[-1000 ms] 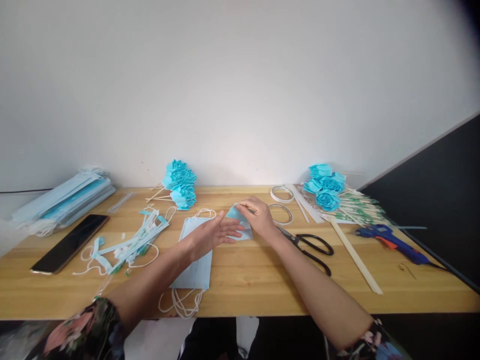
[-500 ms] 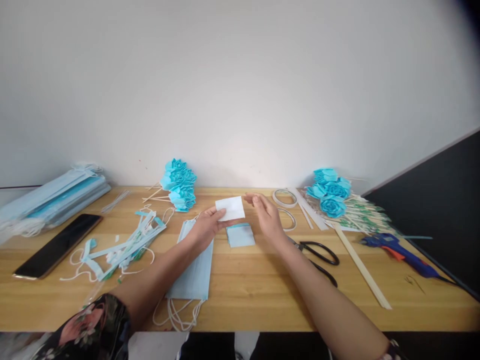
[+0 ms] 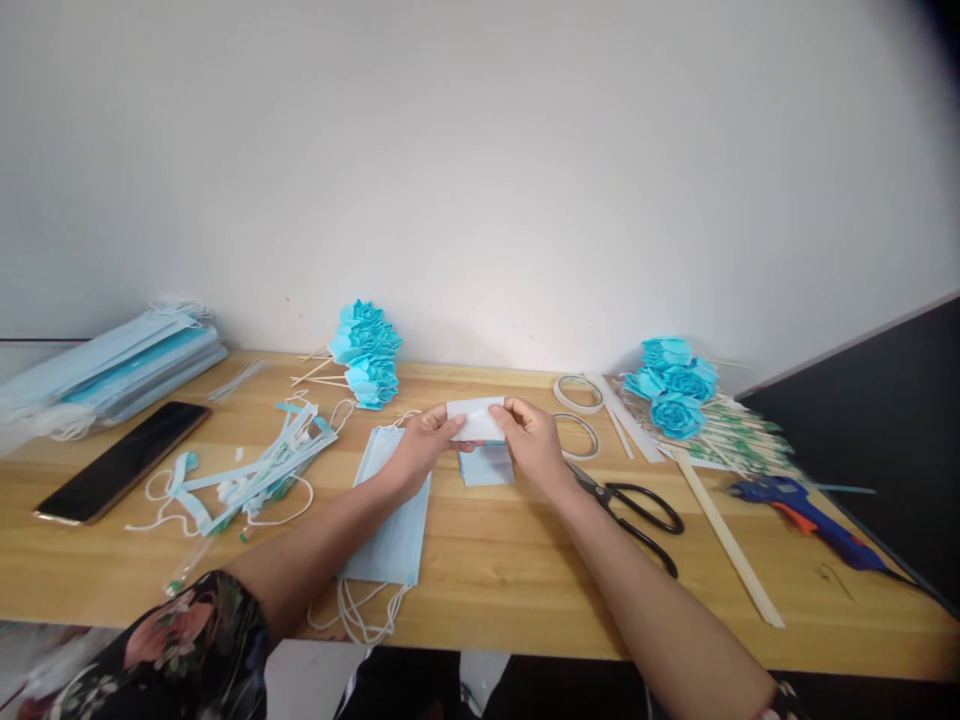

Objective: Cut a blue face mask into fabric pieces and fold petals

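Observation:
My left hand [image 3: 422, 444] and my right hand [image 3: 531, 437] both pinch a small white piece of mask fabric [image 3: 475, 419], held just above the wooden table [image 3: 495, 560]. Under it lies a small light-blue square of fabric [image 3: 487, 466]. A stack of blue face masks [image 3: 394, 510] with white ear loops lies below my left forearm.
Black scissors [image 3: 637, 505] lie right of my right hand, with tape rolls [image 3: 577, 392] beyond. Blue fabric roses on sticks [image 3: 364, 350] sit at the back, more [image 3: 671, 385] at the right. A glue gun [image 3: 806, 507], a wooden stick [image 3: 724, 540], cut strips [image 3: 247, 475], a phone [image 3: 124, 460] and packed masks [image 3: 112, 365] lie around.
My left hand lifted the white piece off the blue square, and my right hand has come in to pinch its other edge.

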{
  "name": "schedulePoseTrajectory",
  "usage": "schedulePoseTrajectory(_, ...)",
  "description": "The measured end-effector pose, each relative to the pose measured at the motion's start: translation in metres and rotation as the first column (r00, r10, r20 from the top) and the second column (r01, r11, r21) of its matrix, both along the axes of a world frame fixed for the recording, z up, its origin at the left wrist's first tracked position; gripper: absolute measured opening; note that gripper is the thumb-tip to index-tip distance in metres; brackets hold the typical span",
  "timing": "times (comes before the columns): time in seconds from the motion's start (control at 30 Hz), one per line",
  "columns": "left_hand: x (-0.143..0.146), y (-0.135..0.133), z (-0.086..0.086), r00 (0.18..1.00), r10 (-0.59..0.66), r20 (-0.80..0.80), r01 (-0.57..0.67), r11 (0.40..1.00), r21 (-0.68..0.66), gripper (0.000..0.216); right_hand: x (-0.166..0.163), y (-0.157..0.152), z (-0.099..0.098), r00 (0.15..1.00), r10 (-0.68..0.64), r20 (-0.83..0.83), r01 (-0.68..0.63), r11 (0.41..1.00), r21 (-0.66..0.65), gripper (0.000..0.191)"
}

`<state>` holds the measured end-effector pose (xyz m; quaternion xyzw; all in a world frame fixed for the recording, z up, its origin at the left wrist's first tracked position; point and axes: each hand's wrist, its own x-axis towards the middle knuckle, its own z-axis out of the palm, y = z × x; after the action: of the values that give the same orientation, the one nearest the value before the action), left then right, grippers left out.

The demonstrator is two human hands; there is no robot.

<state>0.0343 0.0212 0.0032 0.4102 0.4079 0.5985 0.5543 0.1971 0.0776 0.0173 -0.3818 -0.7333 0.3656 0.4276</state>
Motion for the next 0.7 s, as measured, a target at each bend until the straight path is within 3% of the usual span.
schedulePoseTrajectory(0.33,0.0028,-0.0003,-0.0002,0.999,0.048,-0.004,-0.048,0.997,-0.062,0.045,0.0,-0.0004,-0.005,0.996,0.094,-0.009,-0.094,0.995,-0.026,0.036)
schedulePoseTrajectory(0.47,0.0039,-0.0001,0.0009,0.998,0.06,-0.014,-0.061,0.996,-0.071,0.046,0.0004,-0.0003,-0.0035,0.992,0.087,-0.096,-0.093,0.994,-0.056,0.024)
schedulePoseTrajectory(0.6,-0.0009,0.0027,0.0004,0.993,0.104,0.056,-0.1,0.993,-0.057,0.046,0.0027,0.0038,-0.003,0.974,0.063,-0.217,-0.071,0.997,-0.031,0.026)
schedulePoseTrajectory(0.7,-0.0052,0.0044,0.0008,0.983,0.15,0.11,-0.145,0.988,-0.051,0.043,0.0032,0.0056,-0.0038,0.979,0.106,-0.172,-0.104,0.994,0.021,0.026)
